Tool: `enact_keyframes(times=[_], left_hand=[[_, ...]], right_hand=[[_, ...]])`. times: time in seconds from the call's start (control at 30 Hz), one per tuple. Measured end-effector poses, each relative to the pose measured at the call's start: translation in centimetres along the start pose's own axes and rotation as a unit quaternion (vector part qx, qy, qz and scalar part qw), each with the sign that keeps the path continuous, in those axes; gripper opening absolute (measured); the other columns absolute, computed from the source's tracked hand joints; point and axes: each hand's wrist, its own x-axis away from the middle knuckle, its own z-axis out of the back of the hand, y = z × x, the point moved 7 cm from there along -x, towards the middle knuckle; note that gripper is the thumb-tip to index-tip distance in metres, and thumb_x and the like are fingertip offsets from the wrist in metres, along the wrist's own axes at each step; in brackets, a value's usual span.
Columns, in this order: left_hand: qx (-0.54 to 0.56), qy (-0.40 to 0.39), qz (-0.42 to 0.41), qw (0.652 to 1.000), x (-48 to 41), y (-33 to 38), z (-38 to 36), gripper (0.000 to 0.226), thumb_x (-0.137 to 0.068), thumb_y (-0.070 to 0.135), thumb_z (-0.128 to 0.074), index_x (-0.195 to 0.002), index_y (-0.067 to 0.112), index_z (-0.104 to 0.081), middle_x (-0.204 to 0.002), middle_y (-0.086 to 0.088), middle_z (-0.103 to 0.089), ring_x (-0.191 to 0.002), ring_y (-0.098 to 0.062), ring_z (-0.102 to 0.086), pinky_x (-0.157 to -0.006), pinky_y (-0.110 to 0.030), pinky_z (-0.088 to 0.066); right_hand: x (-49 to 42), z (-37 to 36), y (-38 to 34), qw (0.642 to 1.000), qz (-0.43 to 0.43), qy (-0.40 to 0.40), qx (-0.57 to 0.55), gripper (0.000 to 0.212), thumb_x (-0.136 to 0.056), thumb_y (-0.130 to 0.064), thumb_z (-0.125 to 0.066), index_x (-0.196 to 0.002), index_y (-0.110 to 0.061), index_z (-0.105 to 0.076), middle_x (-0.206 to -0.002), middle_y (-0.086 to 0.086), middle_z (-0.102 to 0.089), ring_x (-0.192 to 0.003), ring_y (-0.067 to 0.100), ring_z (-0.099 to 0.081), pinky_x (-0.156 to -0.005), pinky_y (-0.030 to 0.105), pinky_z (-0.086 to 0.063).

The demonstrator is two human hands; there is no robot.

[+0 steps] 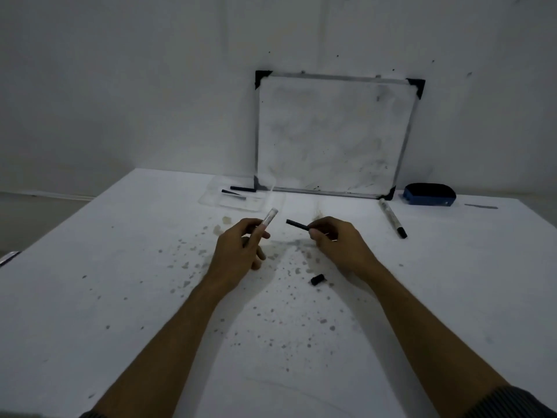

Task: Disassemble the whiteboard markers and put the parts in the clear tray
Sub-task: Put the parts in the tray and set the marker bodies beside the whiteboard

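The left hand (pixel 241 245) has its fingers closed around the pale marker barrel (pixel 266 222), held above the table (pixel 120 267); its long axis rises up and to the right, open end toward the clear tray (pixel 211 197). The right hand (pixel 334 239) pinches the black ink core (pixel 297 225), which points left toward the barrel, just apart from it. Both look light and stiff; the core is probably inky, so it is best held by its end. A black cap (pixel 318 279) lies on the table near the right wrist.

I can't read any text from here; the print on the whole marker (pixel 392 218) on the worktop (pixel 120 297) is too blurred.
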Motion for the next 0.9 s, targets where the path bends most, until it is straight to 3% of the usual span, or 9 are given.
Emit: enact_keyframes(times=[0.1, 0.17, 0.27, 0.4, 0.57, 0.7, 0.9], left_hand=[[0.111, -0.008, 0.061, 0.992, -0.2, 0.2, -2.5, 0.025, -0.104, 0.032, -0.062, -0.115, 0.012, -0.073, -0.096, -0.001, -0.080, -0.060, -0.017, -0.070, -0.049, -0.029, -0.057], [0.164, -0.020, 0.094, 0.982, -1.2, 0.8, -4.3, 0.023, -0.103, 0.032, -0.065, -0.112, 0.014, -0.075, -0.098, -0.002, -0.081, -0.062, -0.016, -0.070, -0.049, -0.028, -0.057], [0.155, -0.032, 0.094, 0.983, -3.2, 1.7, -6.5, 0.022, -0.101, 0.028, -0.068, -0.118, 0.014, -0.074, -0.099, -0.003, -0.081, -0.061, -0.016, -0.070, -0.046, -0.029, -0.056], [0.121, -0.042, 0.079, 0.989, -4.0, 1.0, -8.3, 0.026, -0.100, 0.025, -0.069, -0.123, 0.013, -0.074, -0.097, -0.005, -0.081, -0.055, -0.013, -0.066, -0.042, -0.027, -0.051], [0.069, -0.086, 0.027, 0.994, -4.0, 0.1, -8.7, 0.020, -0.096, 0.030, -0.074, -0.116, 0.030, -0.078, -0.095, 0.001, -0.081, -0.054, -0.010, -0.064, -0.040, -0.020, -0.045], [0.079, -0.111, 0.004, 0.991, -4.2, 0.3, -9.4, 0.026, -0.088, 0.041, -0.079, -0.113, 0.036, -0.079, -0.102, 0.001, -0.081, -0.057, -0.011, -0.064, -0.047, -0.021, -0.049], [0.044, -0.120, -0.018, 0.992, -4.2, 0.2, -9.6, 0.024, -0.090, 0.035, -0.080, -0.114, 0.039, -0.080, -0.106, 0.006, -0.081, -0.060, -0.011, -0.067, -0.058, -0.026, -0.057]], right_hand=[[0.7, 2.7, 1.6, 0.985, -0.049, 0.044, -0.160, 0.009, -0.093, -0.034, -0.074, -0.101, -0.034, -0.077, -0.083, -0.017, -0.077, -0.073, -0.002, -0.068, -0.062, 0.012, -0.050], [0.8, 3.5, 2.9, 0.954, -0.094, 0.072, -0.276, 0.015, -0.090, -0.033, -0.077, -0.105, -0.029, -0.079, -0.085, -0.012, -0.078, -0.080, 0.007, -0.069, -0.068, 0.019, -0.053], [0.6, 4.1, 4.6, 0.892, -0.136, 0.113, -0.416, 0.029, -0.087, -0.033, -0.080, -0.113, -0.020, -0.079, -0.105, -0.004, -0.077, -0.097, 0.012, -0.070, -0.081, 0.024, -0.057], [0.0, 5.1, 5.9, 0.849, -0.144, 0.118, -0.494, 0.035, -0.090, -0.028, -0.076, -0.122, -0.014, -0.075, -0.120, 0.004, -0.076, -0.102, 0.016, -0.070, -0.086, 0.029, -0.056], [-0.9, 4.4, 6.9, 0.847, -0.145, 0.124, -0.497, 0.032, -0.094, -0.023, -0.072, -0.125, -0.018, -0.073, -0.113, 0.001, -0.078, -0.089, 0.011, -0.070, -0.081, 0.028, -0.056], [-1.2, 4.1, 7.3, 0.845, -0.154, 0.143, -0.491, 0.033, -0.091, -0.025, -0.075, -0.121, -0.012, -0.073, -0.110, 0.008, -0.078, -0.083, 0.013, -0.066, -0.076, 0.029, -0.056], [-1.2, 4.0, 7.4, 0.859, -0.156, 0.154, -0.463, 0.022, -0.092, -0.025, -0.075, -0.110, -0.013, -0.079, -0.087, 0.001, -0.075, -0.077, 0.012, -0.059, -0.076, 0.027, -0.057]])
